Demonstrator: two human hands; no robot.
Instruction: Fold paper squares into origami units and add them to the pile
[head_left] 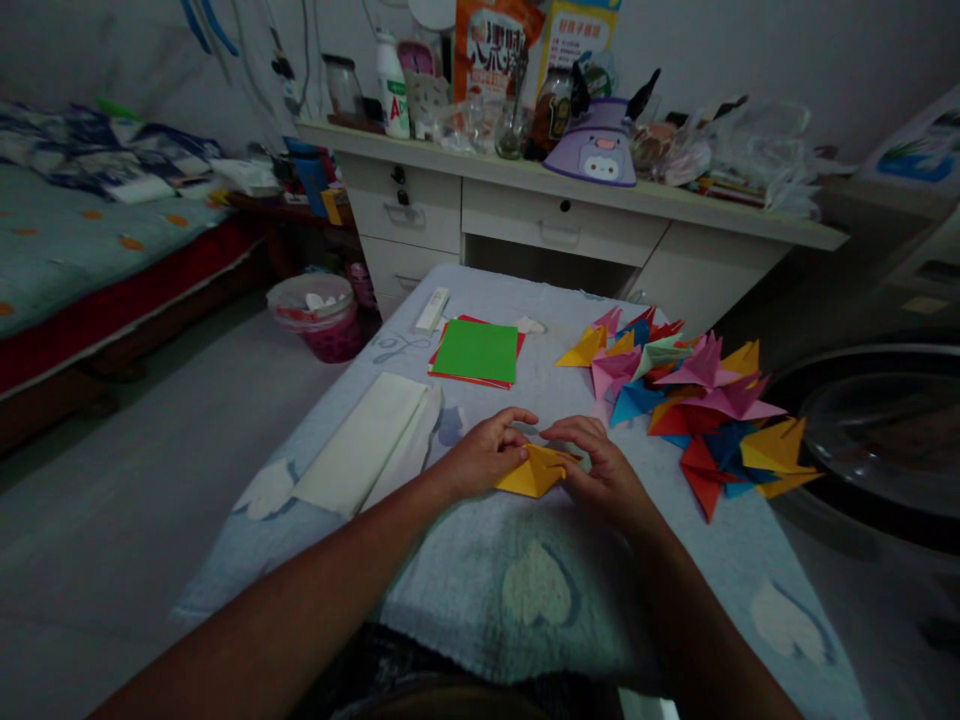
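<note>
Between my hands a partly folded yellow origami paper crane [531, 474] rests just above the cloth-covered table [457, 560]. My left hand [491, 452] pinches its left end, thumb on the paper. The fingers of my right hand [600, 465] are curled around its right end, where a small pointed fold sticks out. Right of my hands lies a pile of folded paper cranes [701, 385] in pink, red, blue, orange and pale green. Beyond my left hand sits a stack of square paper [477, 352], green on top with red sheets underneath.
A folded pale sheet [364, 435] lies left of my forearm, and a small white box [432, 310] sits near the far left corner. Behind the table stands a white desk [559, 220] crowded with items. A pink bin [322, 320] is on the floor; a washing machine [877, 440] is at right.
</note>
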